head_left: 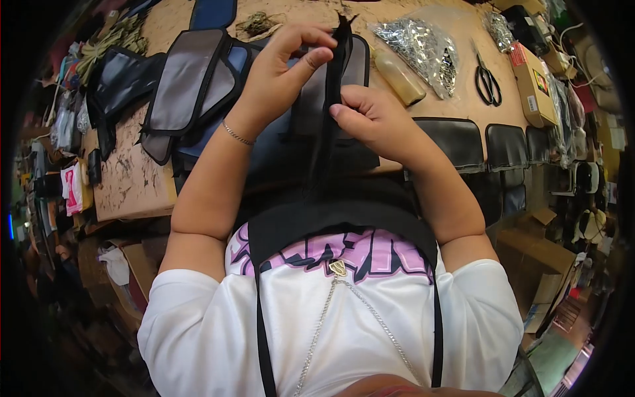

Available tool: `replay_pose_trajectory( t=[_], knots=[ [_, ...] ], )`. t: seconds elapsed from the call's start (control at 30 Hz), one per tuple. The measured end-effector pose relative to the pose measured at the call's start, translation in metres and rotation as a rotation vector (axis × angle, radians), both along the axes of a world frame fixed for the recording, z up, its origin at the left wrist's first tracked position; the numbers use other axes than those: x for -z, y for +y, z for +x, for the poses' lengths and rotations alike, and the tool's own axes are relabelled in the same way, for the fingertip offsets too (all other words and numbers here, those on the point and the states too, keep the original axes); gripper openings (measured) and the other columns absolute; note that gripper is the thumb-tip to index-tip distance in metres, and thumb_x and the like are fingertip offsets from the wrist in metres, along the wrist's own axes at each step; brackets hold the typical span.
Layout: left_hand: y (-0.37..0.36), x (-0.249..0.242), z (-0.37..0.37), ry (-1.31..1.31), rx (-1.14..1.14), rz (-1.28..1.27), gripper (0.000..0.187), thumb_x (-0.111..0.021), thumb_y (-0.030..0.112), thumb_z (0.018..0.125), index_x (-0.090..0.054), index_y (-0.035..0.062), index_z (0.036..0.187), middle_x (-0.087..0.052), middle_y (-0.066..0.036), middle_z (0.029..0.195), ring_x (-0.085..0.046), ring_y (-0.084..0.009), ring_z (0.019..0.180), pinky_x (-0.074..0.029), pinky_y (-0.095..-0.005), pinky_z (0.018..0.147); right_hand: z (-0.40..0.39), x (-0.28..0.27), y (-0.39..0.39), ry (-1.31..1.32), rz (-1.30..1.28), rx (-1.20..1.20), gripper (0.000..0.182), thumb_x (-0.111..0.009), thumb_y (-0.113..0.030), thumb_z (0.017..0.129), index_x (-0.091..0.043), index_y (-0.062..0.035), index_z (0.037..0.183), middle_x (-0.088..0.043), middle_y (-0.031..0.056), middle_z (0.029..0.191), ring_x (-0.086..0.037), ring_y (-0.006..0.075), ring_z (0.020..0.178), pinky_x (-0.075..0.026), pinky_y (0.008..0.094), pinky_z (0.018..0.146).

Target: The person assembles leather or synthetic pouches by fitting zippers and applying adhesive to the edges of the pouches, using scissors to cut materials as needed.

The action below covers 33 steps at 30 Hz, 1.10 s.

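Observation:
A long black strip (337, 66), which looks like zipper tape, runs upright in front of me, its top end split in two points. My left hand (284, 69) is at the strip's upper part, with thumb and forefinger pinched at its edge. Lower down, my right hand (370, 119) is closed round the strip, thumb pressed on it. The strip's lower end hangs toward my black apron (317, 218) and blends into it. Behind my hands lie grey panels with black edging (185, 79) and dark blue pieces (278, 142).
On the worktable (139, 185) are a clear bag of small shiny metal parts (423, 56), a yellowish bottle (400, 78) and black scissors (488, 83). A cardboard box (531, 86) stands at the right. Black edged panels (450, 142) line the front edge.

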State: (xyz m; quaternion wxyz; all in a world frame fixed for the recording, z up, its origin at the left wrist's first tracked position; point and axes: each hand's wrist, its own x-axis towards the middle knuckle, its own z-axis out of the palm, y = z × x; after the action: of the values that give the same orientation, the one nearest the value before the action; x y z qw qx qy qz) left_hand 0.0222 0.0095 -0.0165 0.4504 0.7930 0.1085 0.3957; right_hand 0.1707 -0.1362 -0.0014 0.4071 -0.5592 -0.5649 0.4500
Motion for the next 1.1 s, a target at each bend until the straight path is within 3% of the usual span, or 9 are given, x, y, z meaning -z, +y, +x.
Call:
replay_pose_trajectory(
  t=[0.03,0.13,0.43,0.53,0.63,0.67,0.73,0.87,1.1],
  knots=[
    [-0.006,0.002,0.004,-0.084,0.029,-0.237,0.031,-0.071,0.021,0.092,-0.063,0.0069,0.119,-0.065,-0.005,0.114,-0.06,-0.0136,0.102,-0.047,-0.0289,0.09,0.0,0.0,0.001,-0.038,0.017,-0.001,0.032,-0.06,-0.023,0.093,-0.046,-0.0024,0.073,-0.038,0.0014,0.061,-0.036,0.0089,0.058,-0.034,0.0307,0.052],
    [-0.003,-0.009,0.006,-0.025,-0.029,-0.235,0.03,-0.063,0.017,0.098,-0.06,0.0063,0.126,-0.059,-0.001,0.121,-0.054,-0.0094,0.109,-0.043,-0.0244,0.096,-0.004,-0.006,0.002,-0.151,0.066,-0.005,0.03,-0.06,-0.02,0.088,-0.047,0.0014,0.072,-0.041,0.0086,0.059,-0.039,0.0127,0.057,-0.036,0.0335,0.053],
    [0.012,-0.018,0.0,0.117,-0.151,-0.07,0.024,-0.075,0.012,0.087,-0.069,0.0022,0.108,-0.069,-0.001,0.102,-0.063,-0.0081,0.093,-0.051,-0.024,0.084,0.002,-0.022,0.017,-0.399,0.066,-0.17,0.026,-0.06,-0.021,0.083,-0.052,0.0012,0.072,-0.049,0.0143,0.059,-0.047,0.0202,0.054,-0.04,0.0377,0.054],
    [0.013,-0.015,-0.003,0.121,-0.202,-0.088,0.02,-0.072,0.012,0.09,-0.069,0.0015,0.106,-0.069,-0.001,0.098,-0.063,-0.0071,0.09,-0.051,-0.0232,0.081,0.006,-0.02,0.024,-0.399,-0.003,-0.232,0.024,-0.06,-0.021,0.083,-0.054,-0.0002,0.073,-0.05,0.0109,0.059,-0.05,0.0173,0.056,-0.042,0.0353,0.055],
    [0.013,-0.015,-0.008,0.146,-0.276,-0.156,0.018,-0.069,0.013,0.092,-0.068,0.0006,0.104,-0.068,-0.001,0.094,-0.061,-0.0057,0.087,-0.05,-0.0215,0.078,0.022,-0.024,0.034,-0.342,-0.045,-0.264,0.012,-0.058,-0.011,0.085,-0.05,-0.0032,0.08,-0.049,-0.0026,0.071,-0.046,0.0067,0.067,-0.04,0.0252,0.059],
    [0.015,-0.01,-0.008,0.102,-0.261,-0.234,0.017,-0.068,0.014,0.093,-0.068,0.0004,0.104,-0.068,0.0,0.093,-0.061,-0.0053,0.086,-0.049,-0.0209,0.077,0.029,-0.025,0.041,-0.362,0.018,-0.251,0.011,-0.058,-0.01,0.085,-0.059,-0.0055,0.095,-0.048,-0.004,0.073,-0.046,0.0069,0.068,-0.043,0.0247,0.062],
    [0.016,-0.007,-0.008,0.056,-0.255,-0.278,0.017,-0.067,0.014,0.094,-0.068,0.0,0.102,-0.067,0.0,0.091,-0.059,-0.0046,0.085,-0.048,-0.02,0.076,0.03,-0.032,0.057,-0.163,-0.024,-0.006,0.049,-0.064,-0.009,0.079,-0.053,-0.0107,0.128,-0.048,0.0004,0.082,-0.049,0.0106,0.074,-0.045,0.0264,0.068],
    [0.015,-0.004,-0.009,0.061,-0.263,-0.195,0.017,-0.065,0.015,0.095,-0.068,0.0,0.102,-0.067,0.001,0.091,-0.058,-0.0042,0.084,-0.047,-0.0193,0.076,0.014,-0.039,0.08,-0.155,0.161,0.178,0.019,-0.069,-0.014,0.092,-0.064,-0.0003,0.104,-0.065,0.0043,0.089,-0.059,0.0108,0.076,-0.048,0.024,0.067],
    [0.017,0.005,-0.014,0.025,-0.274,-0.327,0.018,-0.062,0.014,0.097,-0.064,0.0001,0.108,-0.065,0.001,0.095,-0.058,-0.0045,0.087,-0.046,-0.0195,0.078,0.015,-0.02,0.099,-0.182,0.271,0.117,0.017,-0.069,-0.017,0.092,-0.064,-0.0006,0.089,-0.063,0.0032,0.08,-0.058,0.0097,0.071,-0.048,0.0256,0.064]
  ],
)
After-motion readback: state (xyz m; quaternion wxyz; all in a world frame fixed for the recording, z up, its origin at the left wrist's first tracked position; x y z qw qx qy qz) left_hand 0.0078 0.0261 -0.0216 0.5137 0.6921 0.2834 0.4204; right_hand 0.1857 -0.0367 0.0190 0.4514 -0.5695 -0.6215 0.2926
